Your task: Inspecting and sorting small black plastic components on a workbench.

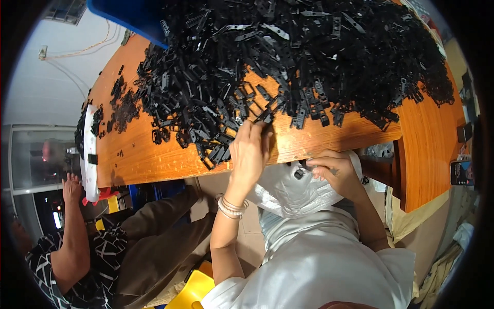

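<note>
A large heap of small black plastic parts point(221, 77), long and clip-like, covers much of the orange wooden table point(303, 139). At the heap's near edge my left hand point(248, 154) reaches in, its fingers curled down on a black plastic part point(266, 123). Pale bead bracelets point(231, 208) circle that wrist. To its right, my right hand point(335, 172) hangs just off the table edge with thumb and fingers pinched together. What they hold is too small to make out. Under it, a white plastic bag point(288, 193) lies across my lap with a few dark pieces in its opening.
A blue bin point(128, 18) tips over the heap at the far left. Another person point(77, 247) sits on the left, one hand near a white padded edge point(91, 154). A yellow stool point(193, 288) stands beside me. On the right are an open drawer space and a phone point(462, 172).
</note>
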Available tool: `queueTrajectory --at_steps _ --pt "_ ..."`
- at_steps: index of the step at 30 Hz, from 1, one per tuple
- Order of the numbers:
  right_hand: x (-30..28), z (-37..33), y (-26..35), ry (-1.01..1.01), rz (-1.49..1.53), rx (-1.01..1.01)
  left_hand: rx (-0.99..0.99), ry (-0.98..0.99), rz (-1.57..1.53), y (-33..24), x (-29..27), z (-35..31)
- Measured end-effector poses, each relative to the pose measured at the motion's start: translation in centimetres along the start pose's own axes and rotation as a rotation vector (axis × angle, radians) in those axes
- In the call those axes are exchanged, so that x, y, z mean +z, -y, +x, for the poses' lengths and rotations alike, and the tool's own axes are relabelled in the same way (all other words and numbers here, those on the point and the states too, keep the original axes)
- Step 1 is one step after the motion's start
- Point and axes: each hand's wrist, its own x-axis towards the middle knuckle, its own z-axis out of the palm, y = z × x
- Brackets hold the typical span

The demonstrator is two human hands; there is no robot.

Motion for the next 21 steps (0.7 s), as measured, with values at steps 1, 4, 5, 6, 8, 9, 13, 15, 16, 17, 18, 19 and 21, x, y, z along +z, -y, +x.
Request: queueTrajectory --at_steps 1,4,5,6,8,9,13,15,16,17,18,19,21 --pt "-0.1 0.1 0.4 -0.01 0.006 0.024 0.014 0.016 0.067 0.5 0.4 0.2" --pt "-1.4 0.0 0.0 -0.081 -0.054 0.05 0.057 0.032 0.165 0.6 1.4 0.4" --pt "-1.9 -0.3 -0.4 -0.247 -0.1 0.124 0.069 0.008 0.171 0.4 1.7 0.3" --pt "-2.4 -0.4 -0.5 -0.412 -0.144 0.197 0.079 -0.016 0.177 0.4 2.0 0.1" --pt "-3.6 0.0 -0.6 -0.495 -0.309 0.162 0.035 -0.02 0.054 0.2 2.3 -0.1" --pt "-4.0 0.3 -0.7 -0.589 -0.385 0.066 0.007 -0.005 0.005 0.0 2.4 -0.3" --pt "-4.1 1.6 -0.8 -0.574 -0.556 -0.051 0.032 -0.046 -0.151 -0.2 3.0 -1.0" --pt "-3.5 2.5 -1.8 -0.55 -0.687 -0.095 0.052 -0.027 -0.119 -0.4 3.2 -1.2" --pt "-3.3 2.7 -2.4 -0.52 -0.817 -0.14 0.067 -0.009 -0.085 -0.6 3.3 -1.3" --pt "-3.3 3.0 -2.8 -0.518 -0.815 -0.141 0.046 0.012 -0.124 -0.6 3.3 -1.6" --pt "-3.4 3.1 -3.3 -0.518 -0.827 -0.144 0.045 0.012 -0.123 -0.7 3.4 -1.8" --pt "-3.4 3.2 -3.5 -0.518 -0.839 -0.146 0.065 -0.019 -0.173 -0.8 3.6 -2.0" --pt "-3.0 3.0 -2.9 -0.476 -0.778 -0.188 0.095 -0.058 -0.254 -1.0 3.6 -2.5"
